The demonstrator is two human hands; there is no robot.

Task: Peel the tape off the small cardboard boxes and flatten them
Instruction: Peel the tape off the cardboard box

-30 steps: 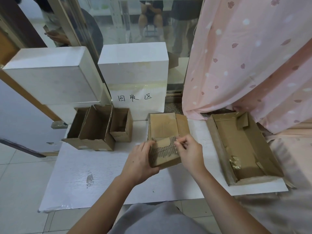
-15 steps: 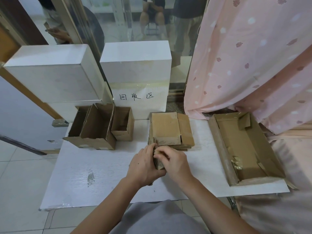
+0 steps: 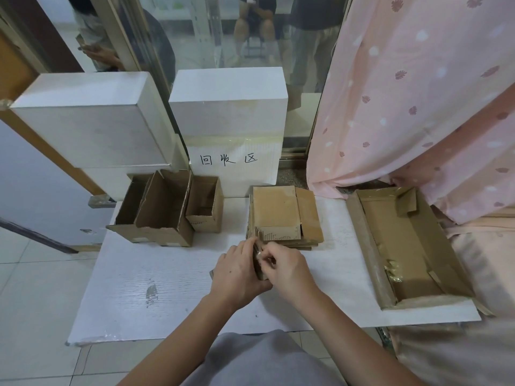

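While we squeeze the box (image 3: 259, 263) flat on edge between both palms, our left hand (image 3: 237, 274) and right hand (image 3: 289, 270) grip it near the table's (image 3: 167, 288) middle, probably to crease its folds. Just beyond lies the stack (image 3: 284, 215) of flattened corrugated card; far left stand open boxes (image 3: 164, 208); right, a shallow tray (image 3: 418, 246).

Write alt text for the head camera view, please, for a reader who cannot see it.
Two hands, left hand and right hand, press a small cardboard box between them over a white table. Behind lies a stack of flattened boxes; three open boxes stand at left, a shallow cardboard tray at right.
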